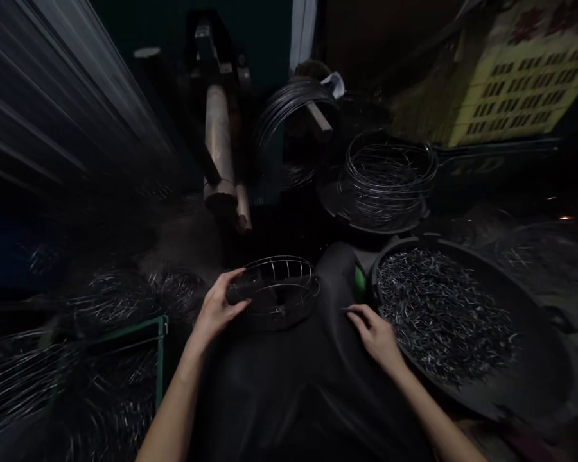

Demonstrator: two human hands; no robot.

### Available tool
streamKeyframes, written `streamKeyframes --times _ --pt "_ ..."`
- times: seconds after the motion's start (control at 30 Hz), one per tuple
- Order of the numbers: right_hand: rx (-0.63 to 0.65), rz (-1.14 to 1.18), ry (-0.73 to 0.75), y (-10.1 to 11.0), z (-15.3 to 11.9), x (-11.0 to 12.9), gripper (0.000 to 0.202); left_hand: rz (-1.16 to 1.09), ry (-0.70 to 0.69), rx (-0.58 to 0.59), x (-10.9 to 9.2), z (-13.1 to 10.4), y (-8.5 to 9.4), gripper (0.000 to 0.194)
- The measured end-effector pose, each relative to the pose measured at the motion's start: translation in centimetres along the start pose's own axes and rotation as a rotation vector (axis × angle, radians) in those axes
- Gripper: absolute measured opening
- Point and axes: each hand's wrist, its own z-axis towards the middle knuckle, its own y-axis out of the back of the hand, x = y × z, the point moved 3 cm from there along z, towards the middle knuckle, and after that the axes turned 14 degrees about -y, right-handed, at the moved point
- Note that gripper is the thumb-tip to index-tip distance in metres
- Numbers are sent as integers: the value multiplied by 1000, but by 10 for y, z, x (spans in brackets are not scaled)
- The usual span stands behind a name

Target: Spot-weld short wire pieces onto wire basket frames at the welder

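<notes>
On the dark cloth over my lap (279, 372) rests a round wire frame (288, 260), two rings joined by short cross wires. My left hand (216, 307) grips its left side between thumb and fingers. To the right, apart from the frame, my right hand (376, 337) is closed in a pinch above my knee. A tiny bit of a small metal piece shows at its fingertips, too small to make out fully. Beside that hand stands a wide black basin (549, 378) holding a heap of small bent metal pieces (447, 311).
Loose wire coils (390, 167) sit in a dark tray beyond the basin. Another wire coil (293, 96) hangs near a machine with a metal cylinder (218, 138). A green-rimmed crate (161, 353) with wire parts stands at left, a yellow crate (520, 90) at back right.
</notes>
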Motion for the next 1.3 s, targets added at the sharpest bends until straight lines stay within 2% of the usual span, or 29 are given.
streamKeyframes --times 0.1,0.17,0.23,0.33,0.4,0.43,0.47,0.53,0.63,0.73,0.8,1.07,1.3 --pt "119 82 -61 -21 -2 2 42 16 -54 18 2 -5 -3 65" --pt "228 155 -94 -24 -3 20 40 34 -90 -10 1 -7 -5 69" --pt "327 207 -76 -25 -8 52 37 59 -111 -92 -3 -6 -8 61" --pt "506 177 20 -35 -16 114 29 107 -173 -204 -13 -1 -10 47" --pt "622 79 118 -47 -16 150 22 159 -229 -207 -23 4 -7 47" --pt "633 22 189 -53 -14 164 19 191 -256 -189 -28 7 -4 47" --pt "604 -36 283 -59 -11 176 18 224 -278 -174 -32 9 0 48" --pt "450 -165 529 -66 -5 192 18 278 -316 -149 -40 13 9 50" --pt "212 -468 892 -76 -5 200 29 311 -346 -141 -46 16 21 51" --pt "94 -686 1135 -85 -11 202 25 311 -330 -157 -44 16 29 53" --pt "41 -688 1254 -88 -14 206 24 298 -319 -166 -41 15 32 54" --pt "-161 -615 1550 -95 -4 215 22 238 -323 -206 -29 18 37 52" --pt "-231 -611 1608 -98 -1 219 21 211 -300 -270 -20 19 36 50"
